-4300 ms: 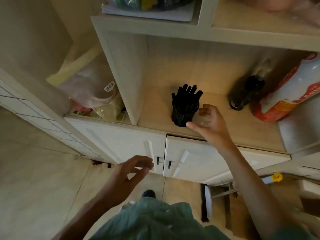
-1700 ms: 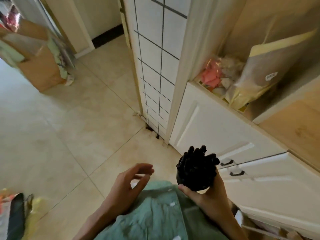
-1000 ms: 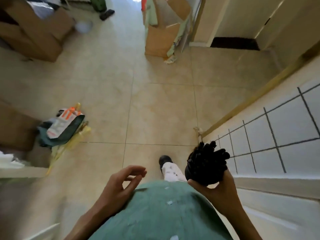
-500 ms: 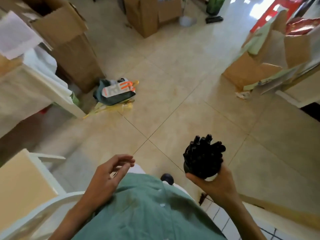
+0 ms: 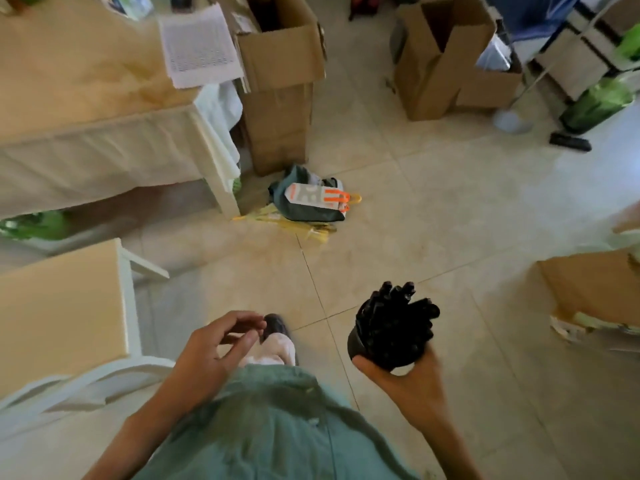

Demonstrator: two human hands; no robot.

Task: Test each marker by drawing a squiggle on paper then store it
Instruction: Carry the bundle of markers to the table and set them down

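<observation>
Two hands in view above beige tiled floor [image 5: 450, 209]. Right hand [image 5: 412, 382]: fingers and thumb curled under and round base of black cylindrical pen cup [image 5: 367, 344], gripping it. Bundle of black capped markers [image 5: 398, 317] standing in cup, caps fanned upward and tilted away from body. Left hand [image 5: 214, 355]: fingers loosely curled, thumb close to fingertips, holding nothing; level with cup, well apart from it on its left.

Relative to pen cup:
- Between the two hands, lower: green shirt front [image 5: 270, 427]; dark shoe tip [image 5: 275, 325] just beyond it.
- Far left: light wooden chair seat with white frame [image 5: 62, 306].
- Far upper left: table under pale cloth [image 5: 86, 98], printed white paper sheet [image 5: 201, 46] lying at its corner.
- Directly beyond, on floor: dark green bag with white-and-orange packet [image 5: 311, 199], yellow items under it.
- Beyond that: tall open brown cardboard box [image 5: 280, 98], touching table corner or merely beside it, cannot tell.
- Upper right: second open cardboard box [image 5: 446, 64].
- Right: flat brown cardboard box [image 5: 588, 285], partly cut by frame edge.
</observation>
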